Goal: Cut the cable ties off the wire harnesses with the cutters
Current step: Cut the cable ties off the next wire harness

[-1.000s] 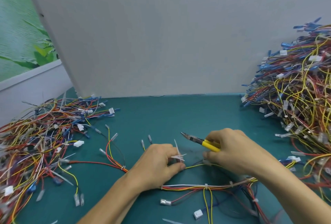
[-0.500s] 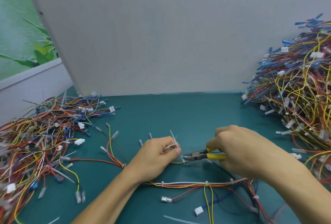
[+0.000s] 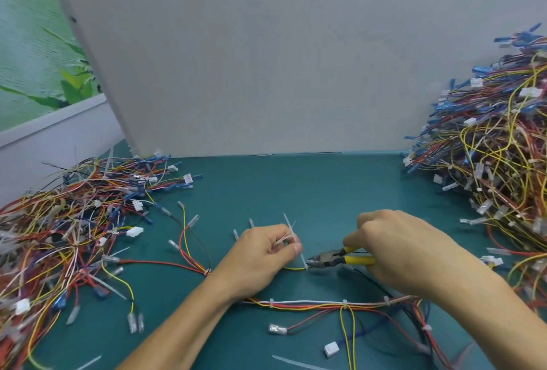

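Near edge: one loose white strip (image 3: pixel 296 363) lies flat on the green table (image 3: pixel 296 186), next to a small white plug (image 3: pixel 331 349).
Wire harness: the wire harness (image 3: pixel 310 305), a long bunch of red, yellow and white wires, lies across the table just in front of both wrists. Three white cable ties (image 3: pixel 344 301) are wrapped round it.
Left hand: the left hand (image 3: pixel 260 254) rests on the table, with thumb and fingers pinched together on a little bunch of tie pieces (image 3: pixel 286 236) (they stick up like whiskers).
Yellow wire: a thin yellow wire (image 3: pixel 294 268) runs out from under that hand, and a white tie tail (image 3: pixel 303 260) stands on it.
Right hand: the right hand (image 3: pixel 405 248) is curled tight round the yellow handles.
Cutters: the cutters (image 3: pixel 328 257) point left and their tip touches the tie tail. I cannot tell if the blades are squeezed all the way.
Left heap: a low left heap (image 3: pixel 68 221) of mixed wires spreads over the table's left side.
Right heap: a taller right heap (image 3: pixel 497 162) has lots of blue ends on top.
Back: a grey board (image 3: pixel 266 59) stands at the far edge of the table, and a leaf picture (image 3: pixel 35 59) is behind it on the left.
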The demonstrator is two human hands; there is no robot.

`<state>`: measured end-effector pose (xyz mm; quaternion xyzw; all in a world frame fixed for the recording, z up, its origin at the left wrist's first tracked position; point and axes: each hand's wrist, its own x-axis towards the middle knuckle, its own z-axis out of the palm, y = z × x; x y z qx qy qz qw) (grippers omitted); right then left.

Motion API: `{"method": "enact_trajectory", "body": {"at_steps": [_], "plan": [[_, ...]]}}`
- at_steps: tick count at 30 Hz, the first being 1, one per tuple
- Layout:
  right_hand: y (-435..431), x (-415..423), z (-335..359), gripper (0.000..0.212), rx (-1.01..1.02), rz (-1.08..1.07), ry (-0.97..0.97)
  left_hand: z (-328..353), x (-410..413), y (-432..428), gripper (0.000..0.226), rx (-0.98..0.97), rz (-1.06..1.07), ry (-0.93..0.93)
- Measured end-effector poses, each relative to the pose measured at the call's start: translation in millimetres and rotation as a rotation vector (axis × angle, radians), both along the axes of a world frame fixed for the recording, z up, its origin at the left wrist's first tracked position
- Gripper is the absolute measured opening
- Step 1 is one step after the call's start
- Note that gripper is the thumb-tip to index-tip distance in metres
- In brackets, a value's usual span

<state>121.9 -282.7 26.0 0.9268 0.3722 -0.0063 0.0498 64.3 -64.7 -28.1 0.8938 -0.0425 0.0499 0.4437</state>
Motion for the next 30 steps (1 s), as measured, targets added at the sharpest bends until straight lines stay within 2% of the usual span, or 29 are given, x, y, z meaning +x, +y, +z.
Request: {"method": "enact_trajectory", "body": {"at_steps": [9, 24, 30], "plan": [[4.2, -3.6, -1.5, 0.023, -0.052, 0.028, -0.034, 1.1, -0.2, -0.8, 0.018, 0.002, 0.008, 0.005], [10.1, -5.2, -1.7, 0.023, -0.135, 0.094, -0.162, 0.1, 1.1, 1.1, 0.022, -0.024, 0.044, -0.021], [8.4, -5.5, -4.2, 0.023, -0.083, 0.079, -0.159, -1.3, 3.4, 1.9, 0.028, -0.065, 0.055, -0.021]]}}
